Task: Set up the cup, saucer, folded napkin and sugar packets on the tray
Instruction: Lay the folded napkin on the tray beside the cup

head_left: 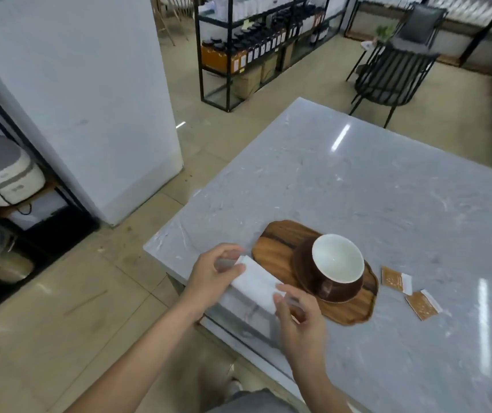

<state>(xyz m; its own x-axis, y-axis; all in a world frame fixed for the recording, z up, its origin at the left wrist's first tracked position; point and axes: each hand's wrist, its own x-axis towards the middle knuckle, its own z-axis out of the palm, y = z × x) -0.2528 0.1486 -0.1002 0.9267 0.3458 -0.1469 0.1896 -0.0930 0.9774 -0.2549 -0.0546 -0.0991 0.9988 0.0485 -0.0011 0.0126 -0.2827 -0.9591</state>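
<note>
Folded napkin (256, 286) pinched at both ends, left hand (212, 274) and right hand (299, 312) closed on it, just left of the tray (271, 248). Cup (337, 263) on saucer (301, 263) on tray; sugar packets (408, 290) right of tray. Risk: unfolding on release, or brushing the cup.

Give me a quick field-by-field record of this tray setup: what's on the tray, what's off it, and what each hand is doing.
tray: brown wooden tray on the grey marble table
on tray: brown cup with white inside on a brown saucer
off tray: two orange-and-white sugar packets on the table, right of the tray
napkin: white folded napkin, held by both hands at the tray's left edge
left hand: grips the far end
right hand: grips the near end
</note>
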